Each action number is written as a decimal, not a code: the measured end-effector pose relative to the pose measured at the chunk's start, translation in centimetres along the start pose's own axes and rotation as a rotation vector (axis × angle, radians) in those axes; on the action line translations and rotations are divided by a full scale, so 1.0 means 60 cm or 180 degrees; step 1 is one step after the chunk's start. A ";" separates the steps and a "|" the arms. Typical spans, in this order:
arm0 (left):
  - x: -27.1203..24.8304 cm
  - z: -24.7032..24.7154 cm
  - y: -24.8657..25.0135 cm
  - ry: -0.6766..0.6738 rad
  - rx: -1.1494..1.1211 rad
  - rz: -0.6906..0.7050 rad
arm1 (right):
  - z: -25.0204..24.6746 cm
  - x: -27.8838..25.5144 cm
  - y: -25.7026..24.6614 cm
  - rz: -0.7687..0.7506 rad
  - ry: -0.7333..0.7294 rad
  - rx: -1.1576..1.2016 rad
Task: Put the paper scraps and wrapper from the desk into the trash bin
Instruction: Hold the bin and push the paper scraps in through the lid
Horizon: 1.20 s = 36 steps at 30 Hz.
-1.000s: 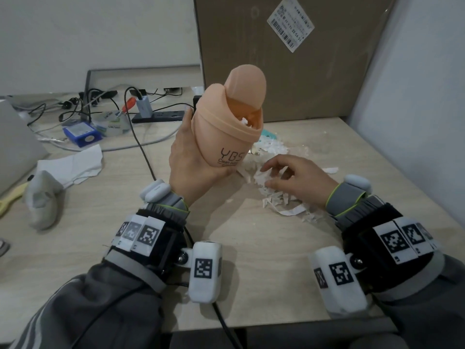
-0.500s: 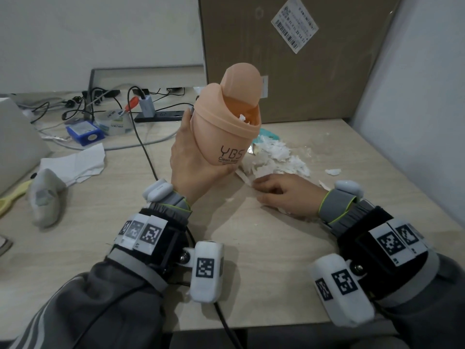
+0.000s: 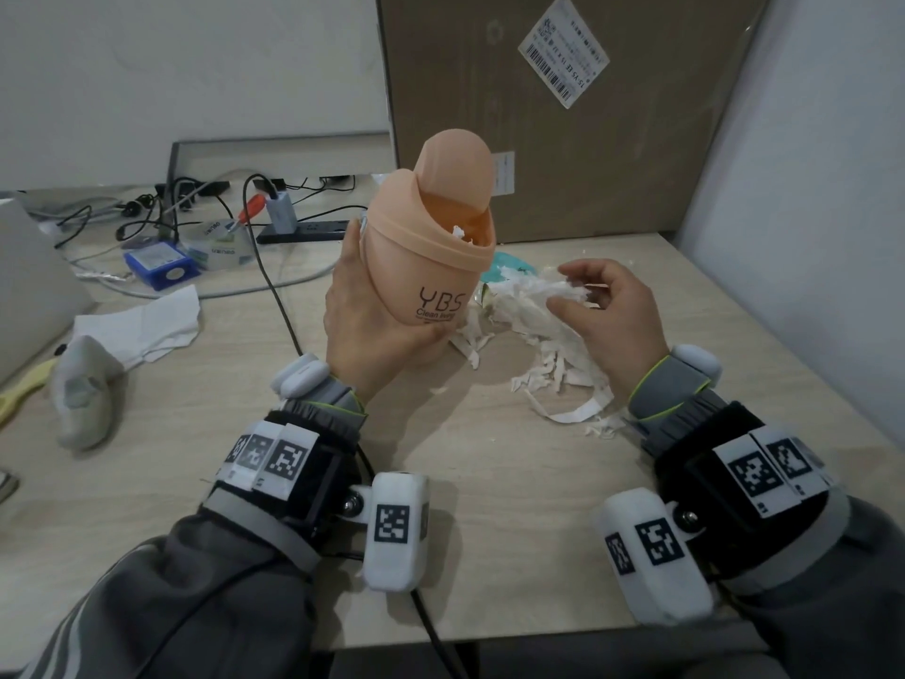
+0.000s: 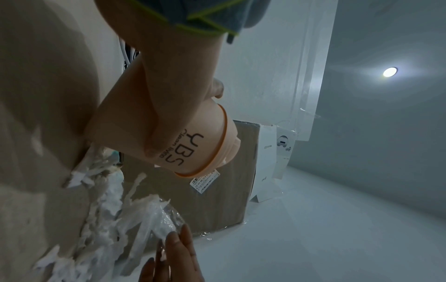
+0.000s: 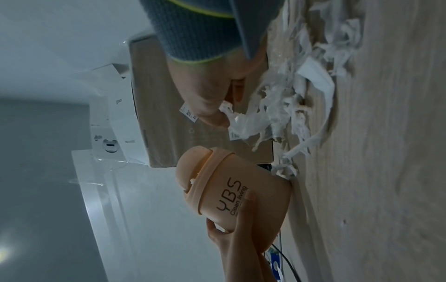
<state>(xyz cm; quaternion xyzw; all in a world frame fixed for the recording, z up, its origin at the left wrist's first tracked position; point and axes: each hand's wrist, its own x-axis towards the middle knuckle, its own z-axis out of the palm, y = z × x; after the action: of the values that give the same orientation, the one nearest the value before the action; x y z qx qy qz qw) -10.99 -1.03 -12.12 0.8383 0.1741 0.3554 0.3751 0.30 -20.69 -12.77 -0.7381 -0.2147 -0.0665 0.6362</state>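
Raised off the desk (image 3: 489,556) since half a second ago, the right hand (image 3: 617,318) now lifts a bunch of scraps (image 3: 534,298).

Right thumb and fingers pinch the limp, shredded white paper strips just right of the bin (image 3: 431,267); more strips trail onto the pale wood-grain desk below. Left hand (image 3: 372,330) wraps the smooth, rounded peach plastic bin, held tilted above the desk, its domed lid swung open, white scraps showing at the mouth.

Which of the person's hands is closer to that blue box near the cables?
Left. The left hand, gripping the peach plastic trash bin, is nearer the blue box. The right hand, pinching white paper scraps, is farther off.
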 end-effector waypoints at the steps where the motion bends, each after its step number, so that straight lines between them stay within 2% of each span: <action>1: 0.000 0.000 0.000 -0.0003 -0.0004 0.0003 | -0.001 0.002 0.003 0.0080 0.0037 -0.0061; 6: 0.000 0.001 -0.001 -0.0007 -0.0031 0.0019 | -0.005 0.006 0.016 0.0380 0.0036 -0.0637; 11: -0.002 0.000 0.002 -0.0010 -0.0017 0.0031 | -0.014 0.007 0.017 0.0338 -0.0047 -0.1171; 16: -0.002 -0.001 0.000 -0.0042 0.0023 0.0006 | -0.019 0.009 0.017 0.0421 -0.0456 -0.1931; 19: 0.000 0.000 -0.001 -0.0041 0.0023 0.0002 | -0.020 0.014 0.021 0.0239 -0.0264 -0.2185; 22: 0.000 0.001 -0.001 -0.0037 0.0013 0.0004 | -0.021 0.013 0.013 -0.0079 0.0109 -0.2129; 26: -0.001 0.001 -0.002 -0.0052 0.0000 -0.0003 | -0.022 0.010 0.001 -0.0673 0.0435 -0.1550; 29: -0.001 0.001 -0.002 -0.0070 0.0004 0.0003 | -0.023 0.006 -0.008 -0.0539 0.0571 -0.1187; 33: 0.000 0.002 -0.004 -0.0080 -0.0005 0.0015 | -0.026 0.006 -0.013 -0.0412 0.0799 -0.1120; 36: 0.000 0.002 -0.003 -0.0084 -0.0001 0.0036 | -0.027 0.005 -0.014 -0.0433 0.0784 -0.0945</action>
<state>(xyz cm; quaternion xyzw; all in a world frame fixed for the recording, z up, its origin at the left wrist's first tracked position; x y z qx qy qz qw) -10.92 -0.96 -12.32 0.8438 0.1643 0.3465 0.3755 0.54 -22.10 -11.59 -0.7939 -0.1726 -0.2300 0.5358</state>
